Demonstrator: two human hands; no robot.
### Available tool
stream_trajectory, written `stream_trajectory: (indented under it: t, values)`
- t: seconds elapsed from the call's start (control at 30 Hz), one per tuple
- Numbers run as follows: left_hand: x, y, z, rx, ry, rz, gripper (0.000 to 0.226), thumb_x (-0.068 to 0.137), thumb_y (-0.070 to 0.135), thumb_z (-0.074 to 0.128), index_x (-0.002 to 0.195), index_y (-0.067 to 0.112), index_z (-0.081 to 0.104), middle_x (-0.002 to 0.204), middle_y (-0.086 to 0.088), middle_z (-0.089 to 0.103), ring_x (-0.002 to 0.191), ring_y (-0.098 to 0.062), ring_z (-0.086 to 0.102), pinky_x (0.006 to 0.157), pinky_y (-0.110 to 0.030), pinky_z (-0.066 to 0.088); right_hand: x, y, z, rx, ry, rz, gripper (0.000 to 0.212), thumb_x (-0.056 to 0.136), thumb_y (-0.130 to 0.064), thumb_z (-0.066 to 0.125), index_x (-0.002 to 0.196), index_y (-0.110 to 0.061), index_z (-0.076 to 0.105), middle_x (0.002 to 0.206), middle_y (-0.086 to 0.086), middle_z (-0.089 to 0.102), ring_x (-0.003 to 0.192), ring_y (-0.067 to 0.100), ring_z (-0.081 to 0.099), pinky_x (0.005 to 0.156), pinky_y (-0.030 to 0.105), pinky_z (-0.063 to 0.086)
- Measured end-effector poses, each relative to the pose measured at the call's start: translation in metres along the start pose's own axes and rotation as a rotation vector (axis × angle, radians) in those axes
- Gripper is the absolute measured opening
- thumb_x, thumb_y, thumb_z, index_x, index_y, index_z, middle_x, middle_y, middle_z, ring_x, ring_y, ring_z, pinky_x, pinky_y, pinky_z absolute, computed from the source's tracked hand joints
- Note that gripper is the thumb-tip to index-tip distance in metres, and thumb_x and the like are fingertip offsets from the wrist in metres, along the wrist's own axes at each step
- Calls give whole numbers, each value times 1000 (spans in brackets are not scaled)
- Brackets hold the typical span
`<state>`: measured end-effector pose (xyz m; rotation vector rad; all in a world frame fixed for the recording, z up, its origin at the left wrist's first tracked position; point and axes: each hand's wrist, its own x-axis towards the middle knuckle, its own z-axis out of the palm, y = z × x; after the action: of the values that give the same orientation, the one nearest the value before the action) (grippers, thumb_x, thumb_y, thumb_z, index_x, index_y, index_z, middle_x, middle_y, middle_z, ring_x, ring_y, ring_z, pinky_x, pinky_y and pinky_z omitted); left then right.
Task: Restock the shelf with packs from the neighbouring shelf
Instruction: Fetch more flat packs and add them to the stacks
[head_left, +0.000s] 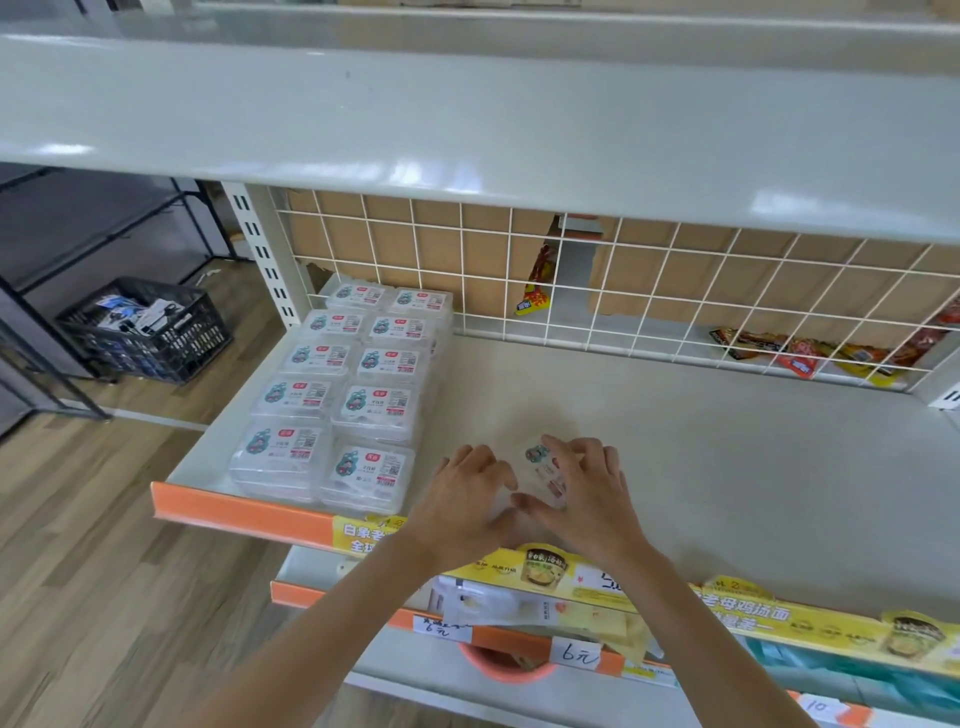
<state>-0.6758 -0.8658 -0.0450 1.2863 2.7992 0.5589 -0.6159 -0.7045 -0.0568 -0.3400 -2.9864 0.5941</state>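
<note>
I have both hands on one clear pack (543, 470) at the front of the shelf (727, 441). The pack lies flat on the shelf surface, label up, just right of the stocked block of packs (343, 395), with a bare strip of shelf between the two.

Right hand (587, 493): fingers curled over the pack's top and far edge, thumb along its near side. It holds the pack from above.

Left hand (470, 493): fingers bent, tips at the pack's left edge. The pack is transparent, so I cannot tell firm pinch from mere touch there.

Key relation: the stocked block sits to the left of the grip, two columns deep running front to back. The pack's long axis appears to run roughly left-right, matching the labels in the block, though my hands cover most of it.

Judgement: the next move probably is a short slide left to start a third column flush with the front row. The left hand is nearer the block and lies in the path.
</note>
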Motion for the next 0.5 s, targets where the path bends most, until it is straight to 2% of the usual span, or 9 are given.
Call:
stream_trajectory:
  t: [0.1,0.2,0.27,0.37,0.43,0.5]
  values:
    - [-1,-12,-25,-55,157,63,17,78,22,58,93,16,64,94,1,58,90,-22,55,76,-34,46,1,-8,-3,-8,-11,-24,64,80,-48,58,138,-32,33,120,-1,34,113,18,32,97,30,32]
    - [-12,-39,-51,-84,311,76,17,77,18,53,89,12,64,90,-2,59,85,-23,55,71,-35,45,4,-29,-9,168,110,-152,51,75,-39,62,122,-27,49,113,-2,45,103,21,41,87,35,37]
    - [-23,-62,-69,-64,400,17,21,80,17,48,90,10,65,93,-5,58,89,-24,53,75,-34,44,7,-52,-11,258,195,-297,45,70,-40,58,112,-26,48,109,-1,51,96,21,44,80,37,42]
    - [-41,-100,-87,12,487,-179,14,77,2,59,88,8,66,91,-10,56,88,-30,52,78,-34,43,12,-92,-10,221,259,-479,42,72,-42,55,109,-25,46,108,-1,55,96,20,45,76,34,42]
    - [-51,-120,-91,50,476,-277,12,75,6,63,86,8,68,88,-12,57,82,-35,53,76,-38,46,16,-115,-4,158,267,-551,40,73,-42,54,108,-23,49,110,-3,56,98,17,42,76,33,41]
    - [-58,-131,-92,63,422,-287,23,79,24,52,86,9,68,86,-12,57,77,-36,54,73,-42,49,21,-132,4,99,262,-582,39,73,-42,53,107,-22,51,111,-5,57,100,17,40,75,32,40]
